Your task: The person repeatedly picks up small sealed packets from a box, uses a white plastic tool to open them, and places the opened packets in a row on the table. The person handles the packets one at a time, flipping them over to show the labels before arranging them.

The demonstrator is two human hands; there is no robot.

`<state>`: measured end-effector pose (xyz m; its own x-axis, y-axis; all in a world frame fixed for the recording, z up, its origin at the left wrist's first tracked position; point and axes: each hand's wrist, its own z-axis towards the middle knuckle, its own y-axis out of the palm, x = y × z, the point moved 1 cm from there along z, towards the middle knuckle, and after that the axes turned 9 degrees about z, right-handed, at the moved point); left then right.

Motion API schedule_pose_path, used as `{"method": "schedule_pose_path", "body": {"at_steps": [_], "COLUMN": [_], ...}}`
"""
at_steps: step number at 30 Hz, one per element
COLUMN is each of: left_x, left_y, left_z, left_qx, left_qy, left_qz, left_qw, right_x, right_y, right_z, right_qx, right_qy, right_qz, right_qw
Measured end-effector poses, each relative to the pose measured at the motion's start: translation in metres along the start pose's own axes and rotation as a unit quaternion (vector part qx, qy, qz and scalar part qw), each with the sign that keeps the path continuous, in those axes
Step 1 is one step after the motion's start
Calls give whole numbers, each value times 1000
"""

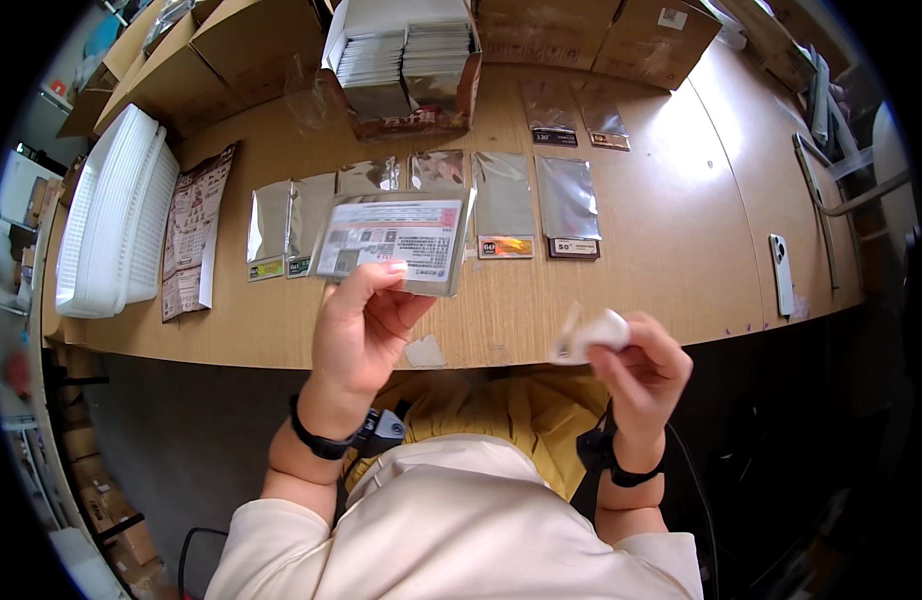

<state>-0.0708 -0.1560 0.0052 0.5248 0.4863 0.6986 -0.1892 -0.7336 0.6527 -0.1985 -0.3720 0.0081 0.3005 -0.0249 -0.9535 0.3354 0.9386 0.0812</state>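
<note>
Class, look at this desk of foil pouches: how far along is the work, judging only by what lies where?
Done, it seems: a row of silver foil pouches lies flat along the wooden table. In hand: the left hand holds up a labelled foil pouch, and the right hand pinches a small white piece. Left, probably: an open carton behind still holds stacked pouches.

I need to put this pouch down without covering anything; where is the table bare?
Bare wood lies along the table's near edge, below the row of foil pouches, and on the right between that row and the white phone. The far side is crowded with cardboard boxes; the white baskets fill the left.
</note>
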Motion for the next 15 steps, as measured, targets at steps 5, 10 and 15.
{"method": "schedule_pose_path", "body": {"at_steps": [5, 10, 15], "left_x": [-17, -18, -17], "left_y": [19, 23, 21], "left_z": [-8, -13, -13], "left_qx": [41, 49, 49], "left_qy": [34, 59, 59], "left_qz": [43, 67, 70], "left_qw": [998, 995, 995], "right_x": [-11, -8, -7], "right_y": [34, 36, 38], "right_z": [3, 2, 0], "right_qx": [-47, -63, -69], "right_qy": [148, 198, 211], "right_qz": [142, 148, 147], "right_qw": [978, 967, 964]}}
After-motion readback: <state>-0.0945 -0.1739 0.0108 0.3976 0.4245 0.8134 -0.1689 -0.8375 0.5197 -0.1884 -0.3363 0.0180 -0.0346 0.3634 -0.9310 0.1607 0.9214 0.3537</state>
